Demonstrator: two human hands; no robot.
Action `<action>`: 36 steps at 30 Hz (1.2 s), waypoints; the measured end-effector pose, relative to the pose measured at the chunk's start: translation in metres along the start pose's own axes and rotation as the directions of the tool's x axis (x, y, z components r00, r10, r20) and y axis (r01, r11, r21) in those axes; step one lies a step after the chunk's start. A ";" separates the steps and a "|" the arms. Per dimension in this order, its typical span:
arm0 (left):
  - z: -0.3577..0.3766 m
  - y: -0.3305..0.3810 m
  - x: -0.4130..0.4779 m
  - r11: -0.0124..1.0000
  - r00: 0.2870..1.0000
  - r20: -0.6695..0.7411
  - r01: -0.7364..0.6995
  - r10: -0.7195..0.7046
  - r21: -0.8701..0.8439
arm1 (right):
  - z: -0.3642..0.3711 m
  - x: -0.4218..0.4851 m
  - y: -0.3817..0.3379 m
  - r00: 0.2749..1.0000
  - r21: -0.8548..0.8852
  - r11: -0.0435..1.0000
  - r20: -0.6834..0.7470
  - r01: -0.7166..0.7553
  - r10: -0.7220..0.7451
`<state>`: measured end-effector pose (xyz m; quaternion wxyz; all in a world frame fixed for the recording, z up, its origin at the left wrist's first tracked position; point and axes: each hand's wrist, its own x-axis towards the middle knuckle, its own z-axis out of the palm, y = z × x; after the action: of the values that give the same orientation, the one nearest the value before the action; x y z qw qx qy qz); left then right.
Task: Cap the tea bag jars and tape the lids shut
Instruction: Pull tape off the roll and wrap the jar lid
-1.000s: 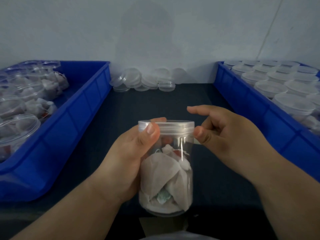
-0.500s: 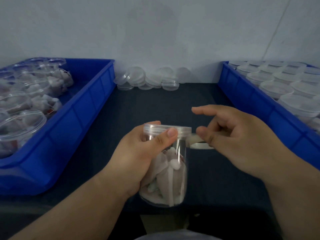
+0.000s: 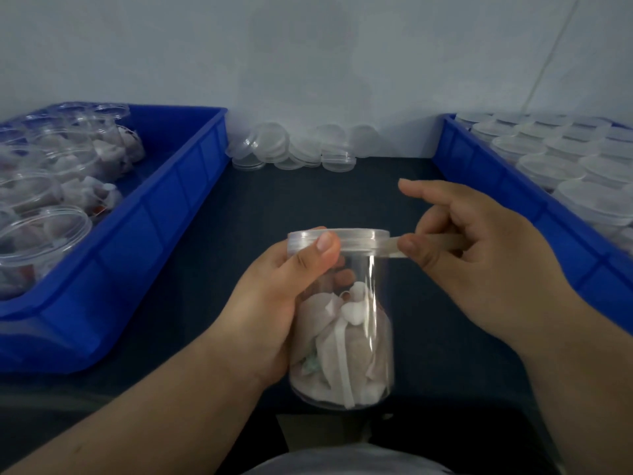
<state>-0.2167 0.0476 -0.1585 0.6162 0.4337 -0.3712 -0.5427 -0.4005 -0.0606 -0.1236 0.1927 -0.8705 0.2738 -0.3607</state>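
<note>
Your right hand [image 3: 479,262] pinched the tape [image 3: 391,247], drawn farther off the lid [image 3: 356,236] than before.
Your left hand [image 3: 274,303] gripped the jar [image 3: 346,337]; sealing had begun.

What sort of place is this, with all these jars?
Probably a small packing bench: a blue bin of open tea bag jars, another bin of capped jars, and loose lids by the wall.
</note>
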 end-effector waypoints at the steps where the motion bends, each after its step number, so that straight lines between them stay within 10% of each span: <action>1: 0.000 0.001 0.000 1.000 1.000 0.025 -0.017 0.017 -0.008 | 0.002 0.000 -0.001 1.000 0.001 1.000 -0.017 0.002 -0.002; 18: -0.011 -0.008 0.002 0.941 0.983 0.015 -0.177 0.180 0.288 | -0.008 0.000 0.015 0.921 0.298 0.918 0.363 -0.262 0.144; 27: -0.010 -0.008 0.001 0.834 0.979 -0.019 -0.164 0.204 0.527 | -0.002 -0.006 0.001 0.952 0.041 0.987 0.273 -0.153 0.136; 36: -0.006 -0.006 0.002 0.972 0.968 -0.237 -0.022 0.078 0.233 | -0.023 0.001 -0.003 0.958 0.052 0.995 0.278 -0.082 0.064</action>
<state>-0.2127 0.0466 -0.1664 0.6169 0.5555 -0.3632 -0.4230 -0.4162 -0.0614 -0.1059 0.2695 -0.8950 0.2648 -0.2370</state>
